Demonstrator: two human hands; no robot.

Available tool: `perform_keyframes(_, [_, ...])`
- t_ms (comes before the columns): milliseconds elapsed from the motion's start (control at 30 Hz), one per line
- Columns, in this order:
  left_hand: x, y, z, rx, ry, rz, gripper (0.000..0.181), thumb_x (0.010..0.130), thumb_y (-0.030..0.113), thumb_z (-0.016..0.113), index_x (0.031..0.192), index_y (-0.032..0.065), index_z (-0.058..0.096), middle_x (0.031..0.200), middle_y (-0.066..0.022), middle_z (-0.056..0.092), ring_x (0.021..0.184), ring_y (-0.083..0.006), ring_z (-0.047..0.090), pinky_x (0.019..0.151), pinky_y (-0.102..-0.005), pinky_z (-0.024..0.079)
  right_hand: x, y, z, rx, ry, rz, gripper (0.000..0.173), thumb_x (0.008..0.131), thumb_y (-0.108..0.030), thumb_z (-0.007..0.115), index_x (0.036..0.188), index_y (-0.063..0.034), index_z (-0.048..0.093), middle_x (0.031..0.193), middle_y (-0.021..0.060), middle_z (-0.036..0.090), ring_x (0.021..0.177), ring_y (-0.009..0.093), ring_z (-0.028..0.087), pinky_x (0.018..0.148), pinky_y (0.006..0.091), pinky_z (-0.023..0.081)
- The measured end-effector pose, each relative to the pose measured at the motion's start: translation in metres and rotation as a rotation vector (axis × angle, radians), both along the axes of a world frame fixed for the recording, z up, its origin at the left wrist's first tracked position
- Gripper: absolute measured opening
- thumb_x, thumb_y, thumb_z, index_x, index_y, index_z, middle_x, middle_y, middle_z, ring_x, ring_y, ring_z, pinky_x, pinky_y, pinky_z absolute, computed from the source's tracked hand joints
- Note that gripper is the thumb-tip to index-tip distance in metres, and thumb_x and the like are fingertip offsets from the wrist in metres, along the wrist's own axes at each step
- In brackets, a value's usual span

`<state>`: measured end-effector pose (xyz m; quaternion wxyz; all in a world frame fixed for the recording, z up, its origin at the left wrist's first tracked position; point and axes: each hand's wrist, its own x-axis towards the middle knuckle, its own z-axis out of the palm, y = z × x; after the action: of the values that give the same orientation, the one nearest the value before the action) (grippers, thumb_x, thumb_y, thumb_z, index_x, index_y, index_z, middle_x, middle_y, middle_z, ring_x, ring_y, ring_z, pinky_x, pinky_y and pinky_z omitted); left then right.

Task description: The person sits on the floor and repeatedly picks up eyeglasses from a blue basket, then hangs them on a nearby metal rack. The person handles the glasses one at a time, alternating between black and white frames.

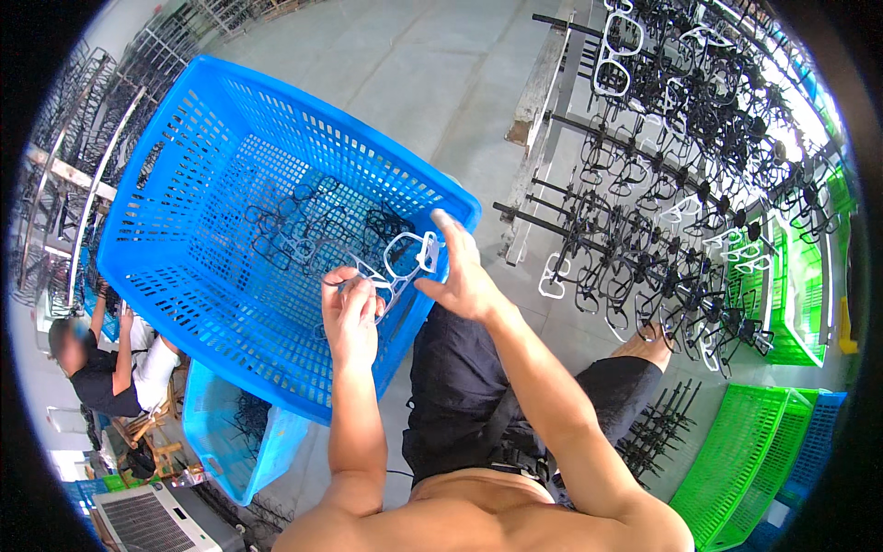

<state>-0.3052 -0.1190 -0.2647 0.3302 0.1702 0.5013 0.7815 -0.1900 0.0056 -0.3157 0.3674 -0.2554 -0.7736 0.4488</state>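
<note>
A large blue perforated plastic basket (pixel 303 124) stands tilted before me, with dark and pale eyeglass frames (pixel 290 214) lying on its bottom. Over its near right corner I have a white eyeglass frame (pixel 390 257). My left hand (pixel 352 317) pinches its left part with bent fingers. My right hand (pixel 459 269) is spread at the frame's right end, thumb and fingers apart around the white end piece; whether it touches the piece is not clear.
Racks of black bars (pixel 621 145) hung with black and white frames stand at right. Green crates (pixel 745 455) are at lower right. A light blue basket (pixel 238 476) sits below the large one. A seated person (pixel 110 379) is at left, near wire racks (pixel 76 138).
</note>
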Motion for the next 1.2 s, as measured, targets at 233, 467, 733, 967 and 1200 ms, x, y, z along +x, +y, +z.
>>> perform_keyframes(233, [0.011,0.004,0.014,0.031,0.067,0.074,0.019,0.086,0.002,0.054,0.102,0.0111,0.049,0.071,-0.0005,0.050,0.052,-0.0052,0.038,0.053,-0.0226,0.036,0.044,0.002,0.000,-0.442,0.190,0.411,0.053,0.068,-0.028,0.080,0.108,-0.0045,0.055,0.082,0.0072,0.059,0.068,0.011,0.057,0.058,0.0264,0.047])
perform_keyframes(467, [0.070,0.004,-0.022,0.092,0.852,-0.090,0.021,0.085,-0.004,0.053,0.102,0.0039,0.044,0.095,-0.0089,0.051,0.082,-0.0138,0.052,0.073,-0.0253,0.045,0.168,-0.055,0.008,-0.901,0.723,-0.278,0.038,0.080,0.001,0.051,0.118,0.0008,0.047,0.086,0.0102,0.061,0.052,0.017,0.058,0.046,0.0251,0.046])
perform_keyframes(733, [0.112,0.006,-0.025,0.029,0.412,-0.778,0.025,0.086,-0.003,0.057,0.106,0.0038,0.045,0.083,-0.0081,0.058,0.061,-0.0066,0.051,0.053,-0.0174,0.041,0.244,-0.003,-0.004,-0.553,0.649,-0.928,0.023,0.085,-0.008,0.062,0.106,-0.0008,0.057,0.084,0.0028,0.061,0.052,0.004,0.047,0.047,0.0202,0.045])
perform_keyframes(967, [0.088,-0.040,-0.065,-0.489,0.411,-0.833,0.029,0.079,0.003,0.064,0.107,-0.0027,0.056,0.084,-0.0014,0.060,0.073,-0.0061,0.053,0.064,-0.0206,0.045,0.225,0.020,-0.001,-0.586,0.725,-0.965,0.013,0.087,-0.011,0.060,0.095,-0.0053,0.051,0.083,0.0027,0.058,0.047,0.004,0.041,0.039,0.0190,0.036])
perform_keyframes(1200, [0.100,-0.059,-0.045,-0.888,1.303,-1.438,0.038,0.072,0.018,0.057,0.105,-0.0007,0.058,0.083,-0.0253,0.063,0.076,-0.0408,0.062,0.072,-0.0450,0.049,0.216,0.031,0.005,-0.485,0.619,-1.000,0.015,0.088,-0.013,0.058,0.092,-0.0064,0.045,0.074,0.0050,0.060,0.041,0.004,0.040,0.033,0.0190,0.032])
